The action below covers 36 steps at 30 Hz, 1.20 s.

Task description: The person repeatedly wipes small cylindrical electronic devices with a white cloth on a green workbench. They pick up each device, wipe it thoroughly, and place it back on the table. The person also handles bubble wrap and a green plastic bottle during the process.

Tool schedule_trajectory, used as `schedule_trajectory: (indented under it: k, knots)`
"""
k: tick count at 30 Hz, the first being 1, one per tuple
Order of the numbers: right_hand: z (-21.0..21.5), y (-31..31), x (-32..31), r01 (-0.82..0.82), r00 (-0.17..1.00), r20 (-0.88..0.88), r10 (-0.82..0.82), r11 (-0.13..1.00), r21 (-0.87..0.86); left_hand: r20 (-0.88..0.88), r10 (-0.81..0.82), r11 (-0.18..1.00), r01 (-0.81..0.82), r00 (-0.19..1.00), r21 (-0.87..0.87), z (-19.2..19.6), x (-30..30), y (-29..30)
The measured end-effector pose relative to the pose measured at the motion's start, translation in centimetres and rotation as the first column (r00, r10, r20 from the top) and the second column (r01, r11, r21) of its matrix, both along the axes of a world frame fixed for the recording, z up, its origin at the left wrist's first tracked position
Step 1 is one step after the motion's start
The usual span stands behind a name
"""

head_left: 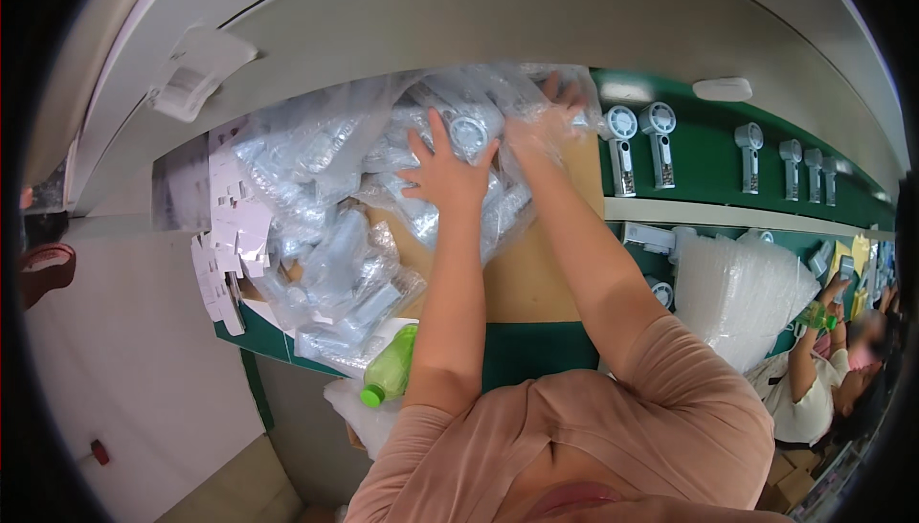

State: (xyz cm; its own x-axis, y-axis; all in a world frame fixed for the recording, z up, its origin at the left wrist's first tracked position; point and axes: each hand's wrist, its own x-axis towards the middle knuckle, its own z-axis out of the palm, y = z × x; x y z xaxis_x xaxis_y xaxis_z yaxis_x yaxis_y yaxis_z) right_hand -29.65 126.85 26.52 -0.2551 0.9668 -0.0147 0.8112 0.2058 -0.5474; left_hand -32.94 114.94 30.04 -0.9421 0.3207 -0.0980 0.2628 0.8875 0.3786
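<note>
My left hand [448, 171] lies with fingers spread on a pile of clear bubble-wrap pouches [325, 145]. Just past its fingertips, the round head of a small handheld fan [468, 136] shows through the plastic. Farther right, my right hand [544, 123] is partly under a loose clear plastic sheet or bag [488, 88]. Its fingers look stretched out and apart, though plastic and motion blur them. Nearer to me lie more wrapped items [359, 308], beside a brown cardboard sheet [536, 279].
Several handheld fans [661, 145] stand in a row on the green conveyor belt [704, 155] to the right. Below them sits a stack of bubble wrap [737, 284]. A green-capped bottle [391, 367] is by my left forearm. White cards [235, 207] lie at left. A co-worker [804, 394] works at far right.
</note>
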Motion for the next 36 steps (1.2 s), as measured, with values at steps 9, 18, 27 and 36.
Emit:
schedule_trajectory:
  k: [9,18,27,36]
  knots:
    - [3.6,4.3,6.2,-0.157,0.982,-0.104,0.160,0.987,0.036,-0.103,-0.143,0.977,0.157,0.984,0.146,-3.7,-2.3,0.6]
    - [7.6,6.3,17.3,0.015,0.832,0.526,0.176,0.941,-0.338,-0.006,-0.317,0.927,0.311,0.949,0.212,2.8,4.2,-3.2]
    - [4.9,7.8,19.2,0.106,0.981,0.180,-0.069,0.973,-0.207,0.153,-0.614,0.750,0.512,0.775,0.419,4.7,18.8,-16.7]
    - [6.2,-12.9,20.3,-0.193,0.945,0.243,0.220,0.973,-0.130,0.255,-0.453,0.844,0.319,0.854,0.431,-0.5,25.3,-30.8]
